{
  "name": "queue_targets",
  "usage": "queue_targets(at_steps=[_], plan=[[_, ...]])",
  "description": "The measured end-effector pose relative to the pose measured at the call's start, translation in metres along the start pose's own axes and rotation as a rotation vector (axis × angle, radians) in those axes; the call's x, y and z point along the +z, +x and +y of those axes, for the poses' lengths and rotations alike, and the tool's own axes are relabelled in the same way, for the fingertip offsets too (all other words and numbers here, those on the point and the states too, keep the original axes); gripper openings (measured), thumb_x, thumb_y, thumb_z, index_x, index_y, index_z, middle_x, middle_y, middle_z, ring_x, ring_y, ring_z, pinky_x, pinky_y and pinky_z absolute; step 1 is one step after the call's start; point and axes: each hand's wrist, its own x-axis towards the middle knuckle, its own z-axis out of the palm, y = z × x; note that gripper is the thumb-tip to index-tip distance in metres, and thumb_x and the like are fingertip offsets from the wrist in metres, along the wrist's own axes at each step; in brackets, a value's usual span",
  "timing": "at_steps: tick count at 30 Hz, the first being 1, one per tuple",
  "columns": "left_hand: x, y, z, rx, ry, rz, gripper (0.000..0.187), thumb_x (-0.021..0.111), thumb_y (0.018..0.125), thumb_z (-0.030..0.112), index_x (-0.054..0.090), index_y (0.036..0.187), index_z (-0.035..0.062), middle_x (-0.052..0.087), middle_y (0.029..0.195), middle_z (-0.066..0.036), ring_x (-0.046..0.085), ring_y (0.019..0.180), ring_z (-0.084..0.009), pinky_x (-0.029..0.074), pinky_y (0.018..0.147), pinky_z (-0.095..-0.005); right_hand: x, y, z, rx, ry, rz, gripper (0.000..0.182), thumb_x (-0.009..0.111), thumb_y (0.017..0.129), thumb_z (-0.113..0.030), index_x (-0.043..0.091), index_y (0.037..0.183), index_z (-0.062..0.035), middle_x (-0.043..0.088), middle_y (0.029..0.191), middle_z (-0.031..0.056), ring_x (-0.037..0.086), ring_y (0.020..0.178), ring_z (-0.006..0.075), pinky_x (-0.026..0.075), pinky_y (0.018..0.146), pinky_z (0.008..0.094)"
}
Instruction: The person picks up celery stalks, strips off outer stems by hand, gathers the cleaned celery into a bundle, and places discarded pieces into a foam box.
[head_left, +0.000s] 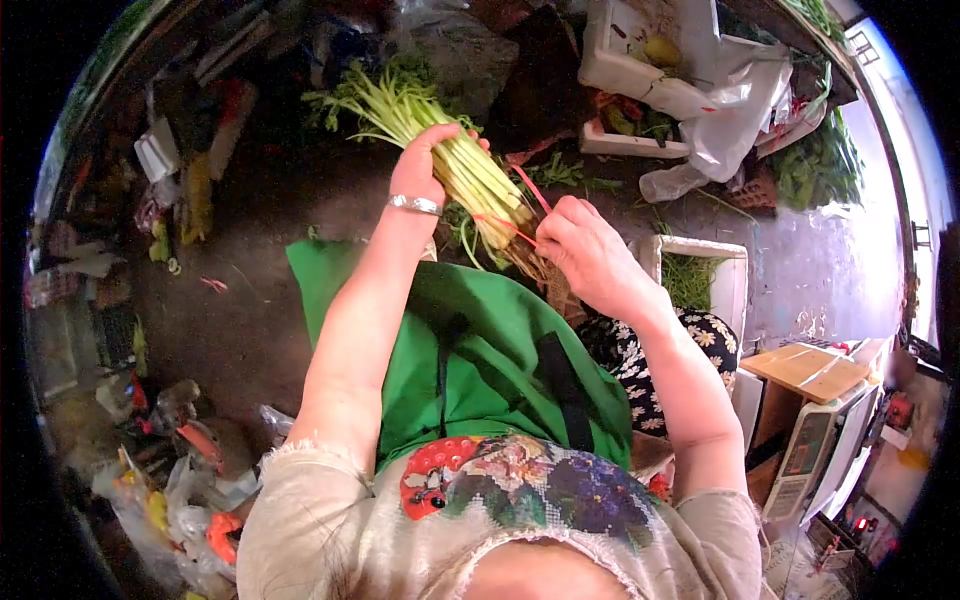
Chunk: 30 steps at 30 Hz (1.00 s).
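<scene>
A bunch of pale green leafy stalks is held at a slant above the green apron, leaves to the upper left and roots to the lower right. My left hand is wrapped round the middle of the stalks. Near the root end, a pink tie passes about the bunch. My right hand pinches this tie just right of the roots. Loose green leaves lie on the dark floor behind the bunch.
White foam boxes with vegetable scraps stand at the upper right, beside clear plastic bags. Another white box holds thin greens. A weighing scale stands at the right. Plastic bags lie at the lower left.
</scene>
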Motion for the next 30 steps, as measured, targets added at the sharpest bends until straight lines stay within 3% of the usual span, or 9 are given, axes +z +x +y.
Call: queue_targets(at_steps=[11, 14, 15, 17, 19, 22, 23, 25, 30], plan=[[-0.002, -0.003, 0.013, 0.103, 0.052, 0.071, 0.011, 0.058, 0.081, 0.003, 0.053, 0.09, -0.0031, 0.063, 0.087, -0.019, 0.064, 0.082, -0.0333, 0.055, 0.078, -0.0435, 0.011, -0.024, -0.003, 0.035, -0.267, -0.151, 0.005, 0.056, 0.083, -0.014, 0.056, 0.086, -0.0103, 0.048, 0.093, 0.0112, 0.049, 0.092, 0.0311, 0.04, 0.081, 0.0425], [-0.024, 0.011, 0.064, 0.332, 0.195, 0.137, 0.013, 0.054, 0.083, 0.008, 0.054, 0.092, -0.0012, 0.065, 0.087, -0.016, 0.063, 0.089, -0.028, 0.051, 0.086, -0.043, 0.029, -0.045, 0.0, 0.089, -0.337, -0.655, 0.012, 0.058, 0.082, -0.018, 0.059, 0.088, -0.0083, 0.049, 0.098, 0.0152, 0.053, 0.097, 0.0306, 0.041, 0.084, 0.0443], [-0.039, 0.025, 0.084, 0.296, 0.121, 0.079, 0.015, 0.054, 0.083, 0.01, 0.053, 0.092, -0.0022, 0.064, 0.09, -0.017, 0.062, 0.09, -0.0292, 0.05, 0.089, -0.0442, 0.028, -0.045, 0.006, 0.095, -0.331, -0.653, 0.012, 0.058, 0.082, -0.018, 0.059, 0.088, -0.0083, 0.049, 0.098, 0.0152, 0.053, 0.097, 0.0306, 0.041, 0.084, 0.0443], [-0.039, 0.02, 0.092, 0.342, 0.104, 0.14, 0.017, 0.055, 0.082, 0.009, 0.052, 0.093, -0.0033, 0.061, 0.095, -0.016, 0.061, 0.092, -0.0315, 0.048, 0.092, -0.0459, 0.018, -0.042, 0.031, 0.426, -0.312, -0.422, 0.011, 0.058, 0.083, -0.015, 0.06, 0.085, -0.0046, 0.049, 0.107, 0.0194, 0.054, 0.1, 0.0355, 0.043, 0.086, 0.0458], [-0.043, 0.017, 0.085, 0.271, 0.02, 0.092, 0.018, 0.056, 0.081, 0.007, 0.052, 0.096, -0.004, 0.061, 0.096, -0.016, 0.06, 0.094, -0.0315, 0.047, 0.094, -0.0454, 0.0, -0.038, 0.053, 0.35, -0.186, -0.15, 0.011, 0.057, 0.083, -0.012, 0.059, 0.085, -0.0015, 0.048, 0.119, 0.0225, 0.054, 0.104, 0.0384, 0.044, 0.088, 0.0447], [-0.025, 0.006, 0.07, 0.335, 0.056, 0.018, 0.026, 0.057, 0.083, 0.008, 0.049, 0.105, -0.0038, 0.06, 0.106, -0.018, 0.058, 0.102, -0.0319, 0.044, 0.098, -0.0457, -0.028, -0.012, 0.05, 0.171, -0.061, 0.185, 0.016, 0.06, 0.081, -0.013, 0.059, 0.083, 0.003, 0.059, 0.1, 0.0227, 0.056, 0.091, 0.04, 0.048, 0.077, 0.041], [-0.023, 0.005, 0.066, 0.332, 0.055, 0.014, 0.026, 0.057, 0.083, 0.008, 0.049, 0.105, -0.0038, 0.06, 0.106, -0.018, 0.058, 0.102, -0.0319, 0.044, 0.098, -0.0457, -0.033, -0.006, 0.043, 0.454, 0.166, 0.137, 0.016, 0.06, 0.084, -0.012, 0.057, 0.084, 0.0037, 0.063, 0.085, 0.0175, 0.061, 0.076, 0.0332, 0.049, 0.068, 0.036], [-0.018, 0.007, 0.062, 0.271, 0.063, -0.032, 0.032, 0.059, 0.082, 0.008, 0.048, 0.11, -0.0052, 0.06, 0.107, -0.018, 0.058, 0.103, -0.0319, 0.043, 0.099, -0.0457, -0.033, -0.005, 0.042, 0.663, 0.551, 0.179, 0.013, 0.058, 0.087, -0.01, 0.057, 0.09, 0.0026, 0.062, 0.076, 0.0109, 0.062, 0.065, 0.0215, 0.049, 0.062, 0.03], [-0.007, 0.001, 0.047, 0.177, 0.091, -0.046, 0.038, 0.061, 0.081, 0.009, 0.048, 0.112, -0.0087, 0.06, 0.109, -0.019, 0.057, 0.106, -0.0325, 0.044, 0.1, -0.044, -0.042, -0.009, 0.05, 0.671, 0.716, 0.265, 0.012, 0.055, 0.087, -0.006, 0.056, 0.097, 0.0009, 0.062, 0.078, 0.0082, 0.06, 0.065, 0.0128, 0.048, 0.061, 0.027]])
